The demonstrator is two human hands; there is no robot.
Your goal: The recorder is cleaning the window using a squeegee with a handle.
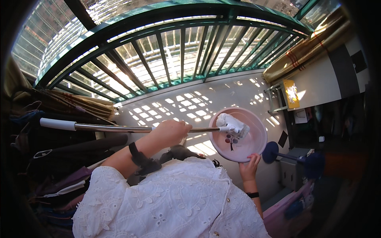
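Observation:
My left hand (171, 133) is closed around the metal pole of a mop (107, 128), which lies nearly level across in front of me. The pole has a white end piece at the left. At its right end, the white, bunched mop head (235, 126) is over the inside of a pale pink basin (255, 133); whether it touches the bottom I cannot tell. A tree-like print shows on the basin's inner surface. With its fingers over the near rim, my right hand (250, 166) grips the basin, which appears tilted toward me.
A green railing (182, 55) curves across the far side. Sun patches mark the pale floor (158, 105). Dark clothes (67, 154) crowd the left. A yellow-topped stool (291, 94) and a dark blue dumbbell-shaped object (271, 152) stand right of the basin, near a curtain (295, 61).

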